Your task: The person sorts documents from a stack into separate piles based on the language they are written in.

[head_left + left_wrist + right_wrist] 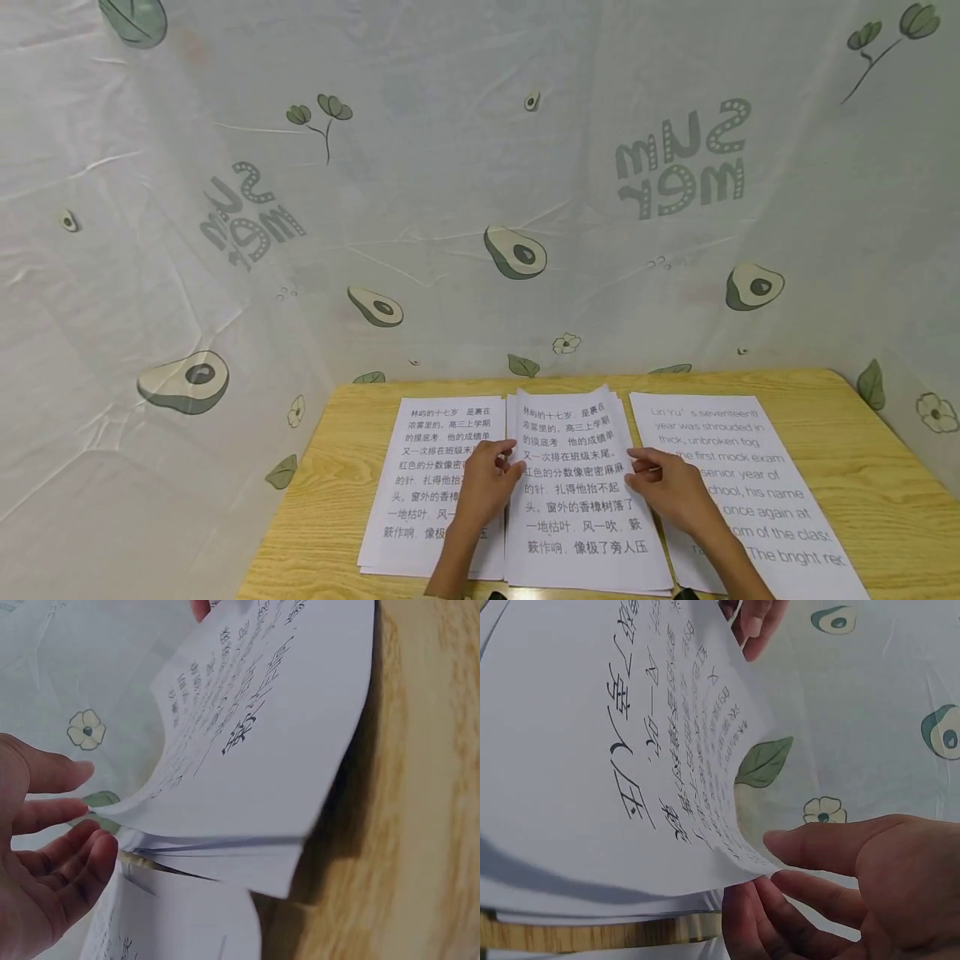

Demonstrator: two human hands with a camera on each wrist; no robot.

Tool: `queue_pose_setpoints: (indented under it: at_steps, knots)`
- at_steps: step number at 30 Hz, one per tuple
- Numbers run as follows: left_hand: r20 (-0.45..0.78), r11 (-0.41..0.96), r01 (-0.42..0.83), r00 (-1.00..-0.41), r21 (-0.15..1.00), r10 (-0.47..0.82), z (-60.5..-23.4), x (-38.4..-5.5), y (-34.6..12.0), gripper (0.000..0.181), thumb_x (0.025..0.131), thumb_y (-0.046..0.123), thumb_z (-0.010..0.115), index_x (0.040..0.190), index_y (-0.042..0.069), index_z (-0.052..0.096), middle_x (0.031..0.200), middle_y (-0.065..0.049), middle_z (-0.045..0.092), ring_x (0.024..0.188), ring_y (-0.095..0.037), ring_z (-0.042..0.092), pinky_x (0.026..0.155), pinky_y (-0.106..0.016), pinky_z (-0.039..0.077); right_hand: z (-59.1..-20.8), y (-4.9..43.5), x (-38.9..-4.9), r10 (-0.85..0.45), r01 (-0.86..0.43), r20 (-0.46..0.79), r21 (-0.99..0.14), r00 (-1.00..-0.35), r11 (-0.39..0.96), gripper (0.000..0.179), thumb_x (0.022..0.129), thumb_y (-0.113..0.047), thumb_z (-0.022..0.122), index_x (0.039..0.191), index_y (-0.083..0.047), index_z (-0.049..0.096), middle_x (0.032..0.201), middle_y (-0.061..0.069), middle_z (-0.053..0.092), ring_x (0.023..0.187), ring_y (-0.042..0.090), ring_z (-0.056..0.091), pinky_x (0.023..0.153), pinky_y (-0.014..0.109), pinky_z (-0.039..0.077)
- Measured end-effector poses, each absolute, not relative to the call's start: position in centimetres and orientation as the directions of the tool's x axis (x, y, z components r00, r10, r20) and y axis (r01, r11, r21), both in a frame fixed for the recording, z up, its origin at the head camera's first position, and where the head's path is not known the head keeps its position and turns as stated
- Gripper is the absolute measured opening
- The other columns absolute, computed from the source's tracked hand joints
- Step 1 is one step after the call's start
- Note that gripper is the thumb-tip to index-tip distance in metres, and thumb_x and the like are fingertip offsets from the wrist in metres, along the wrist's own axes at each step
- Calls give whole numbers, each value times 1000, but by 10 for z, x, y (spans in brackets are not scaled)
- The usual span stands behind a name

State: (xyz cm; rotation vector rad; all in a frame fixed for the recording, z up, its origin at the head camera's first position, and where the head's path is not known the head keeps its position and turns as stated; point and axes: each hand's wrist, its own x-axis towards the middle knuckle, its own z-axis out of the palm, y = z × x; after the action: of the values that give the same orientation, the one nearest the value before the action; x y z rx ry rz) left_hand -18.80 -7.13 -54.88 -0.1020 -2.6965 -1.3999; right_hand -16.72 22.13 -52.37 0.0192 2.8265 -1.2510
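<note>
Both hands are at the side edges of a sheet of paper [573, 508] printed with Chinese text, on top of the middle stack. Its sides bow upward and its far corners are raised. My left hand [487, 482] is at the left edge; in the left wrist view its index fingertip [79, 810] meets the edge, with the thumb apart above. At the right edge is my right hand [671, 487]. In the right wrist view its index fingertip [784, 879] touches the edge, the thumb stands a little off, and other fingers reach below the sheet.
Another Chinese-text stack [382, 525] lies to the left, partly behind the left forearm. To the right lie sheets with large English text [795, 542], partly covered by the right forearm. All rest on a wood-grain table [307, 508]. A pale avocado-print cloth [450, 183] hangs behind.
</note>
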Motion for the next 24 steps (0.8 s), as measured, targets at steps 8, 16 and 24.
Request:
queue_pose_setpoints:
  at_steps: [8, 16, 24]
  knots:
    - [140, 545, 134, -990, 827, 32, -547, -187, -70, 45, 91, 3, 81, 135, 5, 72, 113, -5, 72, 91, -4, 64, 78, -18, 56, -524, 220, -167, -10, 29, -47, -757, -999, 653, 48, 93, -6, 76, 138, 5, 67, 113, 11, 76, 94, 18, 70, 71, 21, 53]
    - [140, 539, 125, -990, 833, 14, -547, -186, -69, 48, 89, -5, 78, 135, 5, 72, 111, -5, 72, 92, -6, 66, 78, -19, 57, -524, 223, -168, -6, 29, -43, -763, -999, 646, 49, 93, -6, 76, 140, 4, 66, 114, 11, 76, 96, 19, 72, 72, 21, 53]
    - [123, 517, 97, -992, 850, -17, -547, -186, -72, 49, 90, -6, 76, 137, 9, 71, 115, -5, 73, 95, -6, 67, 78, -17, 57, -520, 227, -166, -18, 24, -44, -788, -999, 615, 51, 95, -8, 74, 144, 4, 63, 121, 17, 75, 105, 28, 76, 74, 21, 56]
